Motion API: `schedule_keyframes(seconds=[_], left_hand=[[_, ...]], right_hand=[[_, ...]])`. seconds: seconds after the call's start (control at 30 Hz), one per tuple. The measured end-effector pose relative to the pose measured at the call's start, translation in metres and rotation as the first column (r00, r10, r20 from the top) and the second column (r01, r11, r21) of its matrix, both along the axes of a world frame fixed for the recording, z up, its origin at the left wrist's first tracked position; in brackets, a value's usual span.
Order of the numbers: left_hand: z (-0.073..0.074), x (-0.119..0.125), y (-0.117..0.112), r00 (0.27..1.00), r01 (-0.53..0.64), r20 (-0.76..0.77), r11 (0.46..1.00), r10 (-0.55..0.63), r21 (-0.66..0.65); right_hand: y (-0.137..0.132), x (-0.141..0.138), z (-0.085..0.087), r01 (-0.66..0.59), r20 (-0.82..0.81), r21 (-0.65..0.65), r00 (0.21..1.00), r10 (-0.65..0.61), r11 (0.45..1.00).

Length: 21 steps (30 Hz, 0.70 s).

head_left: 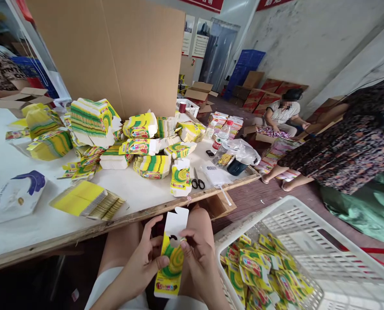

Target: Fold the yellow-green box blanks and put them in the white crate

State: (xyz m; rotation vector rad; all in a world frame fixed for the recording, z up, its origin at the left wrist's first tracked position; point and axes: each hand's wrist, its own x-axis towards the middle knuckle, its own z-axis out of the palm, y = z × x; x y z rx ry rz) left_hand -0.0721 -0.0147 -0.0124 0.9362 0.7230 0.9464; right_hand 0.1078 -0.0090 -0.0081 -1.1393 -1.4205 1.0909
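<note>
- what has your left hand (142, 263) got?
- it's closed on the left edge of a yellow and green box (168, 277), thumb on the front, index finger stretched out just beside the white flap (175, 221).
- and your right hand (200, 260)?
- nearly closed too: i have thumb and finger pinched at the box's right edge, by the cut-out below that flap.
- where's the box?
- tilted above the lap (118, 249), flap end towards the table (16, 241).
- what else do you see?
- bundles of flat cartons (90, 120) across the table, and black-handled scissors (198, 184) near its front edge. to my right, a white basket (290, 201) holds many small yellow packs (255, 265).
</note>
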Motion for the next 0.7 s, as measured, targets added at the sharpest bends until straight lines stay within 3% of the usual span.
schedule_keyframes(seconds=[0.13, 0.23, 0.37, 0.47, 0.6, 0.7], left_hand=[[-0.001, -0.001, 0.003, 0.996, 0.066, -0.054, 0.997, -0.064, 0.034], [-0.006, -0.003, 0.006, 0.985, 0.007, -0.172, 0.995, 0.01, 0.1], [-0.008, -0.001, 0.005, 0.945, -0.026, -0.316, 0.985, 0.08, 0.172], [-0.006, 0.002, 0.003, 0.955, 0.005, -0.293, 0.983, 0.049, 0.182], [-0.004, 0.002, 0.003, 0.968, 0.02, -0.249, 0.991, 0.014, 0.132], [-0.002, 0.002, 0.005, 0.976, 0.015, -0.216, 0.998, -0.001, 0.065]], right_hand=[[-0.002, 0.004, -0.008, 0.087, -0.021, 0.01, 0.996, -0.087, 0.996], [0.0, 0.011, -0.005, 0.03, 0.021, 0.021, 0.999, -0.031, 0.999], [0.002, 0.012, 0.002, -0.051, 0.017, -0.115, 0.998, 0.053, 0.992], [0.002, 0.007, 0.001, 0.003, 0.153, -0.128, 0.988, 0.017, 0.992], [0.004, 0.004, 0.001, 0.054, 0.359, -0.034, 0.932, -0.039, 0.998], [0.005, 0.003, 0.0, 0.039, 0.418, 0.018, 0.908, -0.043, 0.999]])
